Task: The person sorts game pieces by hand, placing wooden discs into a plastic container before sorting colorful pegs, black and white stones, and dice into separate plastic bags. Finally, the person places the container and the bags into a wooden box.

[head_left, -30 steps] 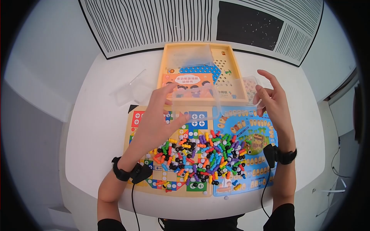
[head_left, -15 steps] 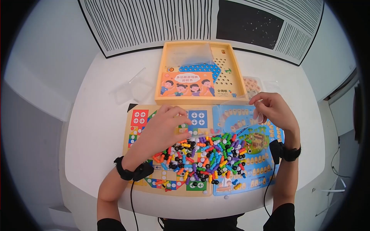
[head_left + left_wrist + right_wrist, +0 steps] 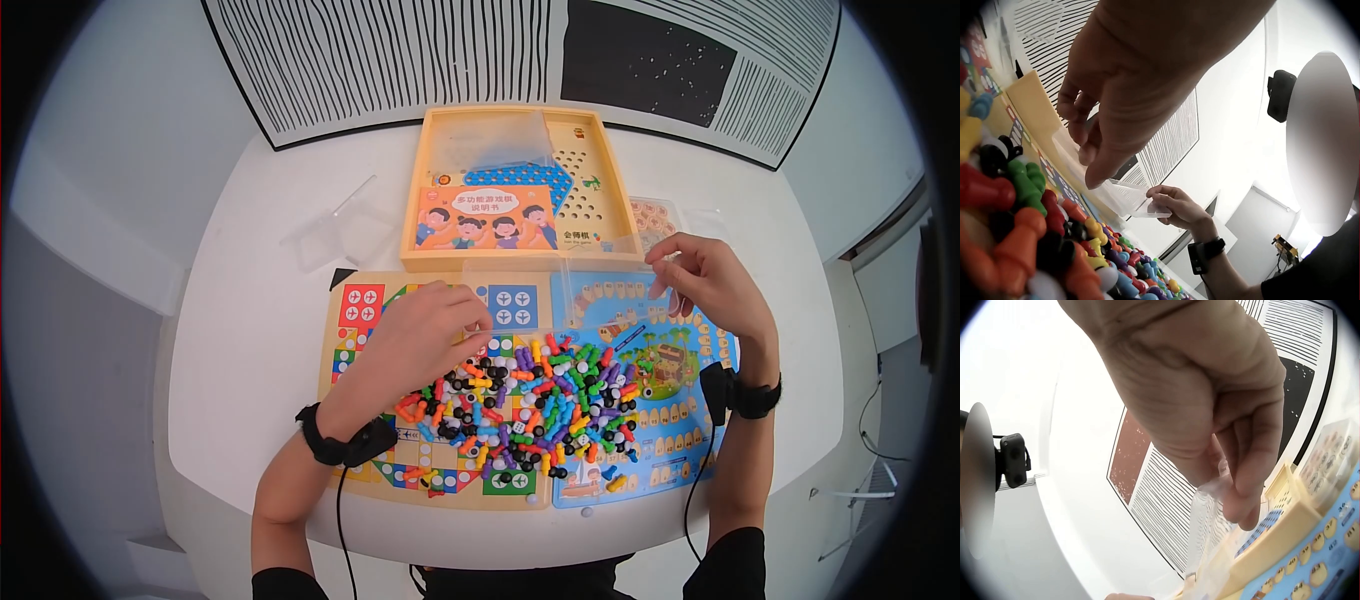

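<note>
A clear plastic box (image 3: 570, 300) is held between both hands above the upper part of the game boards. The left hand (image 3: 420, 335) pinches its left end, and the right hand (image 3: 710, 285) pinches its right end with thumb and fingers. In the left wrist view the clear box (image 3: 1125, 199) spans from the left hand (image 3: 1116, 100) toward the right hand (image 3: 1179, 209). The right wrist view has the right hand (image 3: 1229, 425) gripping the clear plastic (image 3: 1207, 531). Below lies a heap of coloured pawns, balls and dice (image 3: 540, 410).
Behind the boards stands a wooden tray (image 3: 412, 200) with an orange booklet (image 3: 485, 218) and a blue perforated piece. A clear lid or box (image 3: 345, 225) lies at left. A box of round pieces (image 3: 655, 222) is beside the tray. A striped picture (image 3: 400, 60) stands behind.
Both hands have come down toward the boards with the clear box, and the right hand has taken hold of its right end. Over the last half second the box has tilted slightly.
</note>
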